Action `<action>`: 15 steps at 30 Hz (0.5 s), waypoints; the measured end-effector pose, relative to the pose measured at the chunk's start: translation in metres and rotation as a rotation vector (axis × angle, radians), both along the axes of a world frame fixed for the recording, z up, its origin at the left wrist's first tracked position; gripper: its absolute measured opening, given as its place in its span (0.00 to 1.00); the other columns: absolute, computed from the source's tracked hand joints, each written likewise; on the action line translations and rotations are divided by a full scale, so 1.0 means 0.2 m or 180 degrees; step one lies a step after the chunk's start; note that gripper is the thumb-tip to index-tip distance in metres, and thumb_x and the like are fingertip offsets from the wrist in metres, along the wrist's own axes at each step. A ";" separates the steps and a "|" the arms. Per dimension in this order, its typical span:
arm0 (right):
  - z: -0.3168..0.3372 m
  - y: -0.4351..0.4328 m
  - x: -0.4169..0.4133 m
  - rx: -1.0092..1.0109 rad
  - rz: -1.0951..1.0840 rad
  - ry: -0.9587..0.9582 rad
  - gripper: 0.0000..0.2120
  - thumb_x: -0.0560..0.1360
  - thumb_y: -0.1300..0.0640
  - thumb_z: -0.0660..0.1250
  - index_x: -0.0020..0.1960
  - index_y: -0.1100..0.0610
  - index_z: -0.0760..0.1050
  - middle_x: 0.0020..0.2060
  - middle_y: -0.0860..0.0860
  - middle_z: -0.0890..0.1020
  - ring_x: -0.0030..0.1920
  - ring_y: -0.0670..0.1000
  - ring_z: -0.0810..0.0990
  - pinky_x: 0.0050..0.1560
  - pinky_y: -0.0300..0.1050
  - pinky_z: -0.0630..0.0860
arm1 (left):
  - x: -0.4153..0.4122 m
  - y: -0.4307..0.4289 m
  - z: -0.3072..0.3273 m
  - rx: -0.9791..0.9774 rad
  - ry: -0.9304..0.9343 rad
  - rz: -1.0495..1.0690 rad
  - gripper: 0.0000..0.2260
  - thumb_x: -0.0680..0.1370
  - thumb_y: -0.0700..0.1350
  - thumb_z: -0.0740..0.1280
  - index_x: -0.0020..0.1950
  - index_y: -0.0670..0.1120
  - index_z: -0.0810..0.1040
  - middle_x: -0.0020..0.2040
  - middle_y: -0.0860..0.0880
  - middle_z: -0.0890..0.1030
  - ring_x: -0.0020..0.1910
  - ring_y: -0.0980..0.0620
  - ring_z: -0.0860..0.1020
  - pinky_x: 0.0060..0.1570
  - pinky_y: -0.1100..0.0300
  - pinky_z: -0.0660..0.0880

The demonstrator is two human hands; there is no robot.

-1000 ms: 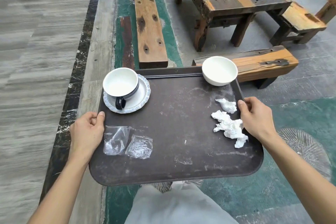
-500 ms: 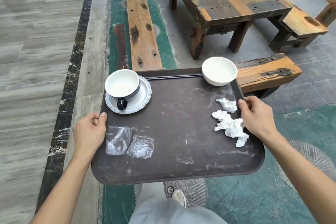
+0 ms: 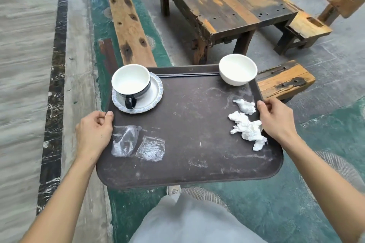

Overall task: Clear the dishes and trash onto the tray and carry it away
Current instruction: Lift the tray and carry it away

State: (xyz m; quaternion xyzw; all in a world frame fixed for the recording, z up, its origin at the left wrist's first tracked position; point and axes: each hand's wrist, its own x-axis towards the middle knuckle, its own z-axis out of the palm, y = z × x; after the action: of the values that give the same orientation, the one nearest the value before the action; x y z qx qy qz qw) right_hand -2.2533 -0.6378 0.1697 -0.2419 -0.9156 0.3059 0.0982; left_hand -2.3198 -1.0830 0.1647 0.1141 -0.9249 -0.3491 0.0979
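Note:
A dark brown tray (image 3: 197, 124) is held level in the air above the floor. My left hand (image 3: 94, 133) grips its left edge, my right hand (image 3: 276, 120) grips its right edge. On the tray's far left stands a white cup with a dark handle (image 3: 131, 84) on a white saucer (image 3: 152, 100). A white bowl (image 3: 238, 69) sits at the far right corner. Crumpled white tissues (image 3: 246, 126) lie by my right hand. Two clear plastic wrappers (image 3: 138, 144) lie by my left hand.
A worn wooden table (image 3: 223, 0) stands ahead, with a long bench (image 3: 128, 23) to its left, a short bench (image 3: 284, 81) just beyond the tray and another (image 3: 308, 25) at right. Green painted floor lies below, grey tiles at left. My leg and shoe (image 3: 173, 191) show under the tray.
The tray has stayed in both hands while the table and benches have slid farther away up the view; the items on the tray have not shifted.

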 end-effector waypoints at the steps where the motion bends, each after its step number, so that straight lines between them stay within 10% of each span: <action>1: 0.01 0.00 -0.04 0.0029 -0.0028 0.0000 0.12 0.81 0.50 0.60 0.47 0.58 0.76 0.38 0.53 0.80 0.43 0.56 0.76 0.44 0.46 0.65 | -0.06 0.00 0.00 -0.0002 0.0013 -0.0036 0.15 0.80 0.49 0.66 0.37 0.43 0.78 0.31 0.40 0.78 0.34 0.42 0.76 0.39 0.55 0.66; 15: -0.02 0.24 -0.67 0.0152 -0.0156 0.0004 0.14 0.81 0.49 0.59 0.49 0.58 0.77 0.40 0.57 0.83 0.45 0.61 0.79 0.48 0.52 0.73 | -0.84 0.26 -0.07 0.0176 -0.0066 -0.0179 0.14 0.79 0.51 0.66 0.36 0.47 0.77 0.29 0.43 0.76 0.32 0.47 0.73 0.39 0.56 0.69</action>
State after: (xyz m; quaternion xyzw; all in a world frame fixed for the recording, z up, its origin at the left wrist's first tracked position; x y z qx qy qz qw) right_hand -2.3879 -0.5901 0.1656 -0.2617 -0.9163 0.2816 0.1120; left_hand -2.4869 -1.0319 0.1512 0.0943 -0.9187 -0.3760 0.0752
